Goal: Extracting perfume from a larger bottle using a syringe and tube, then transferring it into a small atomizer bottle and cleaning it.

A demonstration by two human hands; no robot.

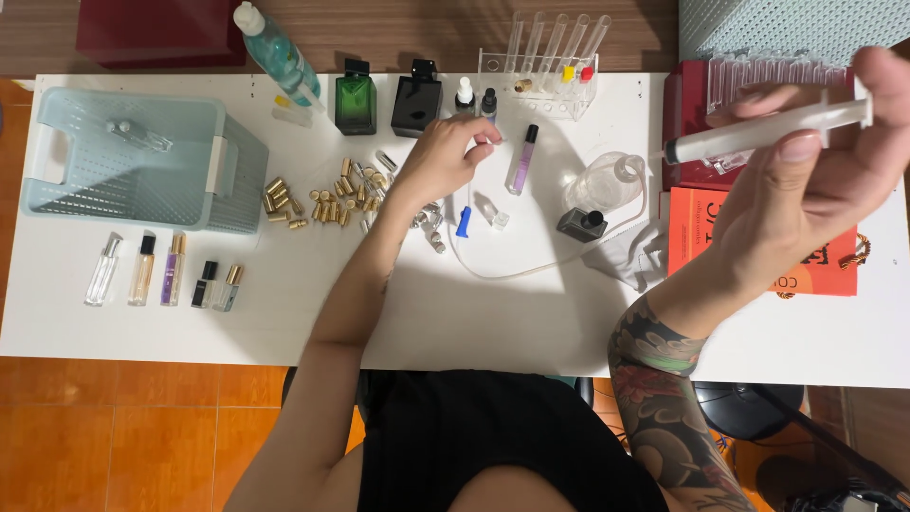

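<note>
On the white table, seen from the head camera looking straight down, the right hand is raised close to the lens at the right edge, fingers wrapped around a clear syringe whose long axis runs nearly level, tip pointing left toward the table's middle and plunger end by the thumb. From that tip a thin tube loops down across the table. The left hand reaches forward to the centre, fingertips pinched narrowly on something small I cannot make out, just left of a slim purple vial that lies upright-lengthwise away from the body. That vial sits beside the left fingers and well apart from the right hand, so the left hand is nearer. Gold caps scatter left of the wrist; a round glass flask and small dark bottle stand to the right. Bare tabletop lies between the wrist and the near edge, while a pale blue basket bounds the left side
</note>
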